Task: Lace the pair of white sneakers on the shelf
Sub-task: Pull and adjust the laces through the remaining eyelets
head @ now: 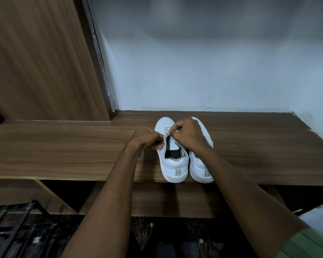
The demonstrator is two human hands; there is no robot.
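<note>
Two white sneakers [175,164] stand side by side on the shelf [63,151]. The left hand [147,137] pinches the left sneaker's eyelet flap. At its 2 o'clock, the right hand [188,135] pinches the lace [165,129], fingers curled tight.

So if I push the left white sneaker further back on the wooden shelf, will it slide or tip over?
The left white sneaker will probably slide, not tip: it sits on a broad flat sole on the smooth wooden shelf. Its heel slightly overhangs the front edge, so pushing back looks safer. Its upper seems soft where the left hand and right hand pinch it, so it may flex.
</note>
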